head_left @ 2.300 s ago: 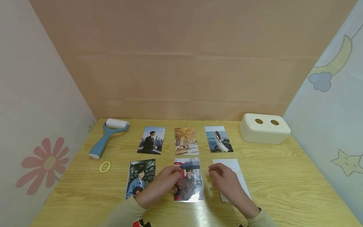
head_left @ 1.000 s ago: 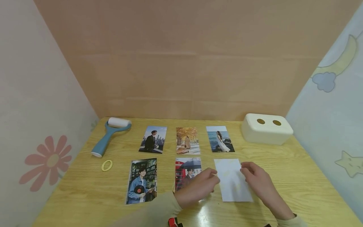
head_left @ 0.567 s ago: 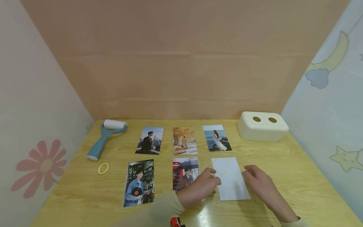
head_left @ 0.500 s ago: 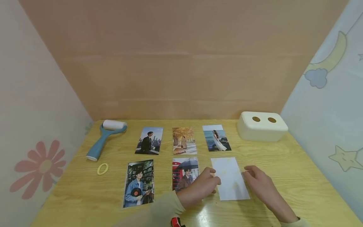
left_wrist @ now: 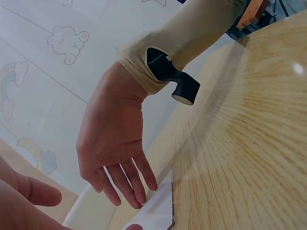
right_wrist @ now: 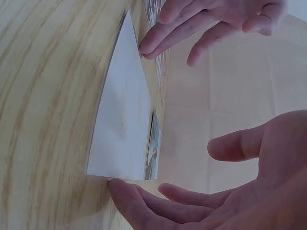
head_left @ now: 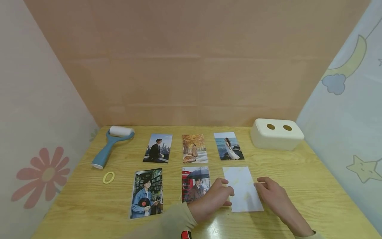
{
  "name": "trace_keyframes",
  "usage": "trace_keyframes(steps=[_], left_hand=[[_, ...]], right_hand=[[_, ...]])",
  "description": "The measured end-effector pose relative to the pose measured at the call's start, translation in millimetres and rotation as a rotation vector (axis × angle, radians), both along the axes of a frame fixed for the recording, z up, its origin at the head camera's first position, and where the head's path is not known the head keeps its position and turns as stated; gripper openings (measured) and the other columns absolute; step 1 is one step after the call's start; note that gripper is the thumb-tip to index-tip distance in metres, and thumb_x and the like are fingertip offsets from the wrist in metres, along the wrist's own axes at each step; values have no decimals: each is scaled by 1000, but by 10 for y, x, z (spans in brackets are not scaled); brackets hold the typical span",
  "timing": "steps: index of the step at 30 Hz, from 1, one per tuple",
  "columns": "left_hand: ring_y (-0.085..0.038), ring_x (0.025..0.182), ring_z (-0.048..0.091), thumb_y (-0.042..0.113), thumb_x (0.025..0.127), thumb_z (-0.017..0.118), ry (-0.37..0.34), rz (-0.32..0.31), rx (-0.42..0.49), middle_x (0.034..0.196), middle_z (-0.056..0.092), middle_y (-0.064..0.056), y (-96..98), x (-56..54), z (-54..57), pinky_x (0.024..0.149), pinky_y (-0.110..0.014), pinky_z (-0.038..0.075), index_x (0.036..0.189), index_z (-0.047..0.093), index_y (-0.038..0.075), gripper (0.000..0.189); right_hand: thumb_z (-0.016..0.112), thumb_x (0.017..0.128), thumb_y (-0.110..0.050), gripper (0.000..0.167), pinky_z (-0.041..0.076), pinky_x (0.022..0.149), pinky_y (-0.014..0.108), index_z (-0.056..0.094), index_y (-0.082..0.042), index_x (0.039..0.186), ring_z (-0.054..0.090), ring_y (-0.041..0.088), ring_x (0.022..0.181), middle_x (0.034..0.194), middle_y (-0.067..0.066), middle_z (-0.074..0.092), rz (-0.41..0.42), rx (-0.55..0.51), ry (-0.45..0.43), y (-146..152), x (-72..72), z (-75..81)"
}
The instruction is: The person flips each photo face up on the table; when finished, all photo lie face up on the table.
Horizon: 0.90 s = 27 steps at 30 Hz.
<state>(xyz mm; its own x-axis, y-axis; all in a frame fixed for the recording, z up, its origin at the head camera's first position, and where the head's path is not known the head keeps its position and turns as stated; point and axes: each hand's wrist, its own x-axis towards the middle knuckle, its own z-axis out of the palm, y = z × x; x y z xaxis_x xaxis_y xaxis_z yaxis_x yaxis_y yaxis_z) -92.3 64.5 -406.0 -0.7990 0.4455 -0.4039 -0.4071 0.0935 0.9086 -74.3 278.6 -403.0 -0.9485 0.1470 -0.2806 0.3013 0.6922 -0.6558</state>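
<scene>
A white card (head_left: 243, 191) with faint yellowish marks lies flat in the front row at the right. My left hand (head_left: 212, 199) is at its left edge, partly covering a photo (head_left: 195, 186) of a person under a dark umbrella. On the opposite side, my right hand (head_left: 274, 196) has its fingertips right at the card's right edge. Extended, relaxed fingers show on the right hand (left_wrist: 112, 139) in the left wrist view. The right wrist view has the left hand (right_wrist: 211, 24) near one long edge of the white card (right_wrist: 122, 110), thumbs raised off it.
Left of the umbrella photo lies a photo (head_left: 147, 194) of a person with a record. Three more photos, including a seaside one (head_left: 229, 146), form the back row. A blue-handled roller (head_left: 108, 147), yellow ring (head_left: 108, 177) and cream two-holed box (head_left: 277, 136) stand around them.
My left hand has moved right from the umbrella photo to the white card's left edge. The right hand has moved off the card's top to its right edge. Lately both barely move.
</scene>
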Motion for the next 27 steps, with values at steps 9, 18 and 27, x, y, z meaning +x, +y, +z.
trace_keyframes(steps=[9,18,27], left_hand=[[-42,99,63,9,86,56,-31,37,30,142,41,-26,5,52,12,91,-49,51,134,45,-2,51],[-47,121,49,7,83,54,-78,97,85,127,47,-26,30,74,26,86,-48,54,128,46,-4,47],[-45,119,51,8,83,54,-64,91,65,126,48,-21,1,46,49,86,-49,54,130,46,-4,49]], right_hand=[[49,105,-27,52,53,78,41,48,15,136,63,24,95,117,24,67,-8,-13,7,4,14,-5],[48,104,-28,53,53,78,41,47,14,137,64,25,96,120,26,66,-6,-10,-1,2,29,5],[49,104,-27,52,52,79,42,48,14,136,62,23,91,108,16,69,-1,5,18,-3,20,12]])
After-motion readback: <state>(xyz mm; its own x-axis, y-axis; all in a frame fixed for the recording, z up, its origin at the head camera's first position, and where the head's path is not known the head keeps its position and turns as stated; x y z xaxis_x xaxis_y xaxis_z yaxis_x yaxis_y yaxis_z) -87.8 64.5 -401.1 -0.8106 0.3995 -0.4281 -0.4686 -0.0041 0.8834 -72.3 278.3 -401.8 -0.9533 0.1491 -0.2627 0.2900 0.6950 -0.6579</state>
